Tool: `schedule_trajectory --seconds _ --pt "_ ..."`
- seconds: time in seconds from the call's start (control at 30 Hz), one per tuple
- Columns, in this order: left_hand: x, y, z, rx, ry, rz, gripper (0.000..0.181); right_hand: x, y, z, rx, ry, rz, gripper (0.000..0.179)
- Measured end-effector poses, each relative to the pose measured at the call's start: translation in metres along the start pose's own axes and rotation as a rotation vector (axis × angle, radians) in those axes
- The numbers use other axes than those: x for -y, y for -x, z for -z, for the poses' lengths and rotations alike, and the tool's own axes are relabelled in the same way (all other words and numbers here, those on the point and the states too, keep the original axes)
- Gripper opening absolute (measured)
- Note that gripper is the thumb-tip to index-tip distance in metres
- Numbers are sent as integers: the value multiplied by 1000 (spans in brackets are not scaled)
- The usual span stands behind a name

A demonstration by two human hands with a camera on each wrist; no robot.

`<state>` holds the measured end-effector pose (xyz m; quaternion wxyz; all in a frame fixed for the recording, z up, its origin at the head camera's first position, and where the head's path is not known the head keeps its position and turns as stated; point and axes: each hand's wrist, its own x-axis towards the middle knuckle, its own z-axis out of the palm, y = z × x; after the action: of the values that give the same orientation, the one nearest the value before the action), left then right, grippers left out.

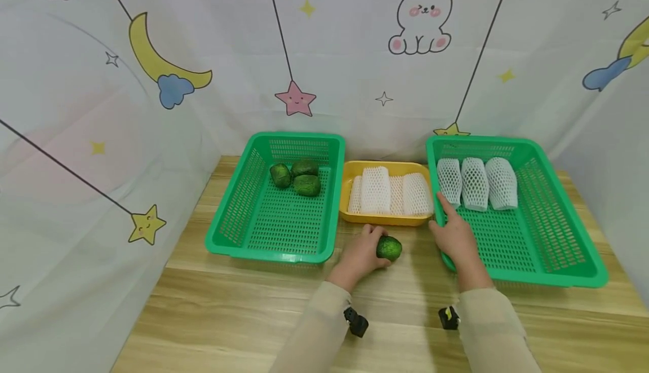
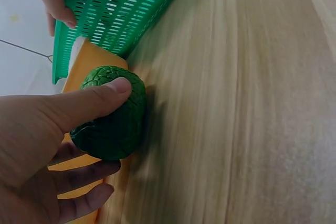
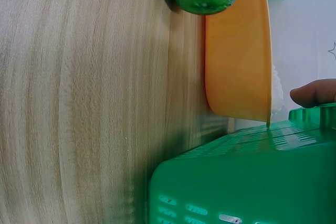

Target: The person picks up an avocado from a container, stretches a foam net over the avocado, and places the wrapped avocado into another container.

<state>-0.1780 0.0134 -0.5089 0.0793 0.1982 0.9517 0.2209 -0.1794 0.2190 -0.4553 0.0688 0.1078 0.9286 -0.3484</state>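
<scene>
Green wrinkled fruit (image 1: 389,248) in the left of the hands (image 1: 359,256)

Between the forearms (image 1: 316,328), a lane over the table (image 1: 405,316) leads toward the yellow tray (image 1: 382,220), narrowed on its left by the avocado (image 1: 389,248); the left green basket (image 1: 274,256) and right green basket (image 1: 537,276) wall off the tray's sides

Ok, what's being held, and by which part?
The left hand holds an avocado by its left side. The right hand is at the right basket's left rim; grip unclear.
</scene>
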Motion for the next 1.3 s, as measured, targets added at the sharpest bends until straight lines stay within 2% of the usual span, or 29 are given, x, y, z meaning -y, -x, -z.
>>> schedule_trajectory --seconds 0.23,0.4,0.53,0.63,0.7,0.77,0.87,0.93,0.97,1.07,1.17,1.23,1.3 --pt "-1 -4 -4 -5 -33 4 69 0 -1 0 12 -11 -16 69" --pt "-1 -3 -3 20 -7 20 75 0 -1 -1 10 -12 -23 69" --pt "-3 -1 -1 21 -19 35 81 0 -1 -1 8 -15 -26 69" --pt "-8 3 11 38 -61 50 82 0 -1 -1 13 -17 -30 69" --pt "-12 5 26 37 -76 39 77 -1 -1 -1 17 -21 -32 69" --pt "-14 7 44 -15 -63 12 66 -1 -1 -1 14 -21 -31 69" --pt "-7 9 69 -146 -49 -4 54 -1 -1 -1 10 -18 -29 69" --pt "3 9 77 -192 -32 41 56 0 -2 -2 8 -15 -28 69" --pt "9 10 78 -192 -34 76 59 0 -2 -2 8 -14 -27 69" --pt "26 10 75 -130 -14 166 72 2 -1 -2 14 -25 -18 69" --pt "35 10 68 -95 7 192 77 7 -1 -3 -59 -22 28 64" --pt "38 10 65 -106 7 187 77 14 -5 -5 -167 -3 108 55" --pt "39 10 63 -131 10 180 76 25 -13 -7 -277 70 212 43"
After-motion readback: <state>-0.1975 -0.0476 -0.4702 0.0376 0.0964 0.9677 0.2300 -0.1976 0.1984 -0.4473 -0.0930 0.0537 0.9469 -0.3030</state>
